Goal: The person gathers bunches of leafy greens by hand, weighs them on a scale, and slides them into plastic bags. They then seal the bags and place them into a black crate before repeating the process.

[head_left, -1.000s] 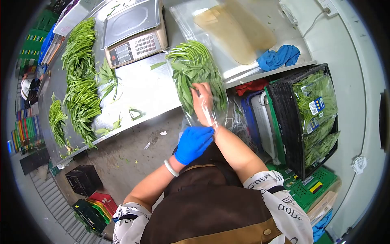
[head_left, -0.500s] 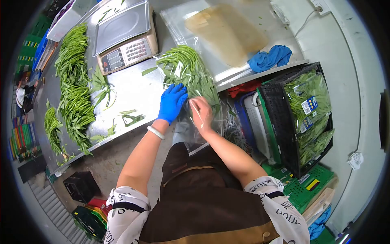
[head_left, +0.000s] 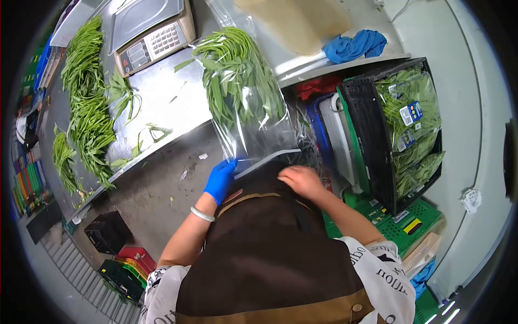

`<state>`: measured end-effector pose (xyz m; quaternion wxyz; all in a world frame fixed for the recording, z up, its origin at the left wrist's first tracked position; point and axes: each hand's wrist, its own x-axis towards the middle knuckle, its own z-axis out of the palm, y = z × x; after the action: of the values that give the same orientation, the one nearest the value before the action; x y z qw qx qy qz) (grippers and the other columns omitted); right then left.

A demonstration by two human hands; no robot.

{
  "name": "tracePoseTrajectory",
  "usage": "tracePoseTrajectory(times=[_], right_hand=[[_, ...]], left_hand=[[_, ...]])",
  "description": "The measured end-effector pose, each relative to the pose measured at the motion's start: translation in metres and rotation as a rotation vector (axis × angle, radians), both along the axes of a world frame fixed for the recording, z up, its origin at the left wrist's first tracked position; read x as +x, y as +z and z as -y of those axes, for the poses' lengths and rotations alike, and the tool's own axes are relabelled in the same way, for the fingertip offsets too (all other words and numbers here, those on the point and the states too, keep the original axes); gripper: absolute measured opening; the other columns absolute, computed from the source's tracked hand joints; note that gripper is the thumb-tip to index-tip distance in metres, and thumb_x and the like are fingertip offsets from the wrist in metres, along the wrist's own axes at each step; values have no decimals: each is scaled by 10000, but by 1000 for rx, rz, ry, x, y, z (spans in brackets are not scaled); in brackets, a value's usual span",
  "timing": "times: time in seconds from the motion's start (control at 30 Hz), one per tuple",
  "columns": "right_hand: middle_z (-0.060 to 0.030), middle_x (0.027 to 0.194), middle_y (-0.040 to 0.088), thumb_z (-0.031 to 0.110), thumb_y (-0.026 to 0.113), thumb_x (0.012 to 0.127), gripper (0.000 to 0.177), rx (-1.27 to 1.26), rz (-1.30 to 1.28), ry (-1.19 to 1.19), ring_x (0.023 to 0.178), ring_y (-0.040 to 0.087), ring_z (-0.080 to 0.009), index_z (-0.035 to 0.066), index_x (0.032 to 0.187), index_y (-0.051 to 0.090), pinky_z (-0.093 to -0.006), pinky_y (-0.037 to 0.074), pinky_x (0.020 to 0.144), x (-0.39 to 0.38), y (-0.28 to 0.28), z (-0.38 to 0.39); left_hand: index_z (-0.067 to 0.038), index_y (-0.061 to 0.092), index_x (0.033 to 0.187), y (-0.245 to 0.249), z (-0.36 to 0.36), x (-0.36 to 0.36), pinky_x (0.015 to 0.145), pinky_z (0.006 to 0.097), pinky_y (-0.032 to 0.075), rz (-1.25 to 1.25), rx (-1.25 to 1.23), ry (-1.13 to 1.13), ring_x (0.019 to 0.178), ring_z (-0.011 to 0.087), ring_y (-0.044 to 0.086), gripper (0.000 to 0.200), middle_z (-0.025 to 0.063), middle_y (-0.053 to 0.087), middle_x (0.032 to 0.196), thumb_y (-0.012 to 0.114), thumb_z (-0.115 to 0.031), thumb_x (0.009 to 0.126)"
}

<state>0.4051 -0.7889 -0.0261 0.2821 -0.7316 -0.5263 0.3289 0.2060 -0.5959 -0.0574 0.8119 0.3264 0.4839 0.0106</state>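
A clear plastic bag [head_left: 253, 141] filled with leafy green stems [head_left: 240, 81] hangs over the front edge of the metal table, its opening toward my apron. My left hand [head_left: 220, 181], in a blue glove, pinches the left corner of the bag's mouth. A pale strip runs along that mouth. My bare right hand [head_left: 303, 181] is just below the bag's right corner, in front of the apron. Its fingers are bent and pressed together; whether anything is between them is hidden.
A scale [head_left: 154, 43] stands behind on the metal table [head_left: 162, 92]. Long piles of loose greens [head_left: 89, 102] lie at the left. To the right, a black crate [head_left: 372, 146] holds bagged greens, with a blue cloth [head_left: 356, 46] above it and a green crate [head_left: 413, 229] below.
Both hands have come down toward my body from the bagged greens. The left now grips the bag's mouth, which is spread flatter; the right has moved off to the right. The view has shifted.
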Motion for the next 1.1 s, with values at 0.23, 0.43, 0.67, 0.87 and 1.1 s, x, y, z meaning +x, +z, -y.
tracePoseTrajectory(times=[0.23,0.43,0.67,0.87,1.1], right_hand=[[-63,819,552,162,611,786,96,249,216,370,823,576,-237,78,815,577,-377,476,696,-65,6,-112],[-67,794,551,151,584,806,91,344,190,491,820,582,-238,74,758,573,-372,481,673,-58,0,-113],[-77,815,548,144,586,803,81,354,172,287,820,577,-242,69,773,576,-372,475,686,-64,16,-115],[-94,806,557,161,535,827,133,267,282,471,816,585,-247,37,797,572,-378,476,708,-72,-3,-127],[-111,923,576,199,587,841,148,21,141,451,875,590,-284,55,875,575,-403,478,767,-8,2,-40]], left_hand=[[-55,620,1165,-4,-2,-24,790,280,506,48,120,-78,922,133,609,287,51,650,1046,460,-75,928],[-9,609,1136,16,-14,-12,818,296,499,28,-95,70,953,179,615,277,81,647,1054,450,-124,939],[-36,616,1085,-9,-13,-25,812,308,501,-76,-127,107,929,169,621,236,71,650,1025,480,-142,924],[-38,612,1065,-5,-14,-24,855,324,499,46,-244,249,930,191,624,220,84,653,1022,488,-149,921],[21,587,1186,24,-20,-21,901,320,485,12,41,-44,966,202,641,321,134,664,1072,444,-179,979]])
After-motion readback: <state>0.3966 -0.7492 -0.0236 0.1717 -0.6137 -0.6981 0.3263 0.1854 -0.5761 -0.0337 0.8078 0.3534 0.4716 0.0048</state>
